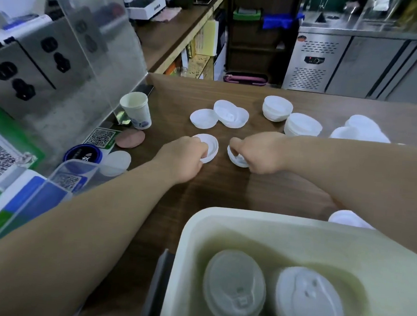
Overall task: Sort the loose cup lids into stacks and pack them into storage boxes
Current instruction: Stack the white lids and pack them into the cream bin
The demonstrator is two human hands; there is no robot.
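The work surface is a dark wooden bench (225,188) in a drinks-service area, with steel refrigeration cabinets behind it. A pale storage box (247,217) stands at the near edge and serves as the reference for all positions below.

Inside the storage box, packed lids (234,286) lie top side up against one another, so packing is judged to be under way.

Beyond the storage box, towards its left corner, the left hand (185,156) pinches the near rim of a flat lid (209,145) that rests on the bench, fingers curled over its edge. Beyond the middle of the storage box, the right hand (259,152) pinches a tilted lid (237,158), one edge raised off the bench. This grip suits lifting by the rim. One lid per hand probably allows both to be nested in a single motion.

Further beyond the storage box, loose lids (204,118) lie singly and overlapping, not yet sorted. To the far right of these, two stacks (277,108) stand nested rim up, kept compact for transfer. A paper cup (136,109) stands beyond the box's far left, apart from the lids
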